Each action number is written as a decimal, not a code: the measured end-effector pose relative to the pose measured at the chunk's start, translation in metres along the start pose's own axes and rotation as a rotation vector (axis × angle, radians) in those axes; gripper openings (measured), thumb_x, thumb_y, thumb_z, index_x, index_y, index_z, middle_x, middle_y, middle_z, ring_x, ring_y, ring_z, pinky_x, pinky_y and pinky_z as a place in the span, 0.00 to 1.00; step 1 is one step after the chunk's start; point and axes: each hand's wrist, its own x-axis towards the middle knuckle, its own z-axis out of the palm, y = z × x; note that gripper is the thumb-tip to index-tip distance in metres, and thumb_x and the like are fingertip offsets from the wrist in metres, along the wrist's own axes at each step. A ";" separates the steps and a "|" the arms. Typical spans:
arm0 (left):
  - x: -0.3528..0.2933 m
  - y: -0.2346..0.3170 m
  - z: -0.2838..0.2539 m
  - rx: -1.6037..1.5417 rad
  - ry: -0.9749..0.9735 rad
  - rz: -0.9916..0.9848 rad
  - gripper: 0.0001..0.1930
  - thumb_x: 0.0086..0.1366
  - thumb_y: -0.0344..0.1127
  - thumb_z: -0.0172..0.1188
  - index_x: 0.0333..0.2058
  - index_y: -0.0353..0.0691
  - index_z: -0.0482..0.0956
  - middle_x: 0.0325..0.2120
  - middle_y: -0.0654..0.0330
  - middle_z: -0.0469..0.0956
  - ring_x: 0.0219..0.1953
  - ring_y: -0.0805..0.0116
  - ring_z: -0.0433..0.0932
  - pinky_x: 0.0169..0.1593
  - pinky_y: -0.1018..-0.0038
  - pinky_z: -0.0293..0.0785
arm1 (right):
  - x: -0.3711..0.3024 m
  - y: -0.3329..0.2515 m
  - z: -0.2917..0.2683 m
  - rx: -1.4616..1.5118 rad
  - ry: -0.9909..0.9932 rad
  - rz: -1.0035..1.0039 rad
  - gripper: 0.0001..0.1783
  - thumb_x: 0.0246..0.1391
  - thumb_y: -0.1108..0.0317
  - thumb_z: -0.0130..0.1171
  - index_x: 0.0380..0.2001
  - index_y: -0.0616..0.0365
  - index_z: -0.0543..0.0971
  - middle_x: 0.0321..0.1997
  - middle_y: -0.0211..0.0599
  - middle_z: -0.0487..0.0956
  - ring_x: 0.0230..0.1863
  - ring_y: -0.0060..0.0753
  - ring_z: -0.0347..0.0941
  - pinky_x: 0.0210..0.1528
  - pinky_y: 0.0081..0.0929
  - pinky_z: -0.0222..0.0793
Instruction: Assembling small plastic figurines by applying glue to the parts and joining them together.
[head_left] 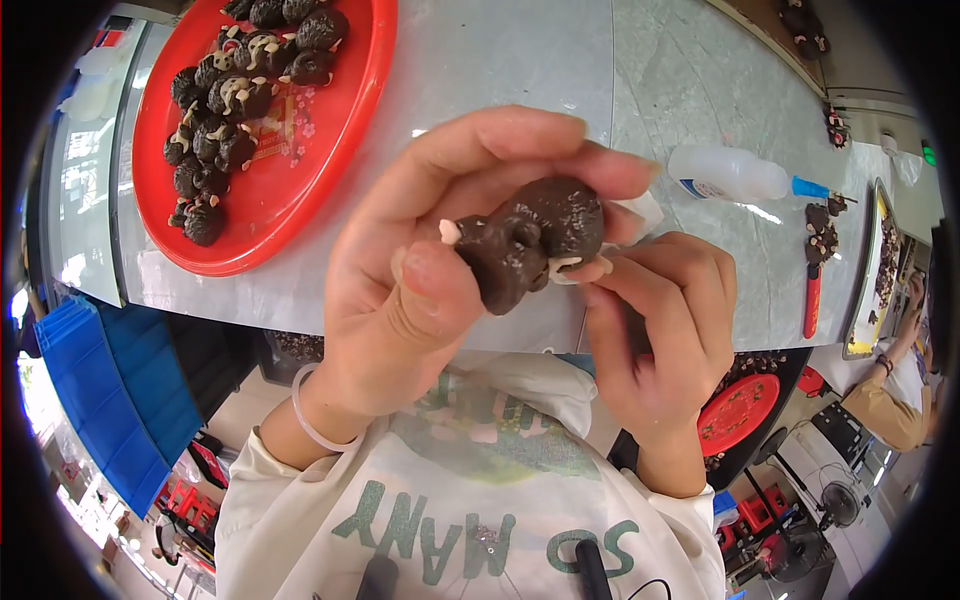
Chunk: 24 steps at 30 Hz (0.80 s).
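Head view: left hand (385, 265) clamps brown figurine (545, 232) thumb-to-fingers, right hand (668, 320) at its lower-right edge, grip unclear

Light glints on the grey table (700, 90), a black fan (839, 504) lower right.

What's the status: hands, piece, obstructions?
Left hand holding dark brown figurine. Right hand at its lower right edge. Nothing visibly in the way; bottle off right.

"How is the left hand (395, 275) set?"
"Cupped about its grip, thumb (437, 285) at the near left, fingers (490, 132) arched over the far side."
"And the right hand (665, 335)?"
"Right of that grip, fingers bent, tips turned inward."
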 end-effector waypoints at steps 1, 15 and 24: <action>0.001 0.001 0.000 -0.026 -0.010 -0.026 0.38 0.54 0.64 0.46 0.53 0.38 0.57 0.48 0.47 0.63 0.44 0.55 0.72 0.42 0.72 0.74 | 0.001 0.000 -0.001 0.023 0.000 0.010 0.16 0.22 0.79 0.60 0.25 0.61 0.76 0.25 0.35 0.72 0.29 0.38 0.66 0.30 0.27 0.61; -0.001 0.000 0.004 -0.301 -0.028 -0.096 0.37 0.49 0.54 0.61 0.50 0.36 0.59 0.44 0.46 0.65 0.44 0.52 0.72 0.43 0.69 0.76 | -0.001 0.000 -0.003 0.074 0.068 0.030 0.16 0.23 0.82 0.58 0.25 0.62 0.74 0.25 0.36 0.73 0.27 0.38 0.67 0.31 0.26 0.61; 0.000 -0.021 -0.002 -0.163 -0.126 0.191 0.36 0.42 0.41 0.70 0.48 0.38 0.60 0.42 0.49 0.67 0.45 0.52 0.72 0.44 0.68 0.75 | -0.010 -0.008 -0.015 0.339 0.123 0.320 0.13 0.34 0.87 0.53 0.28 0.66 0.72 0.26 0.42 0.75 0.27 0.32 0.69 0.30 0.21 0.62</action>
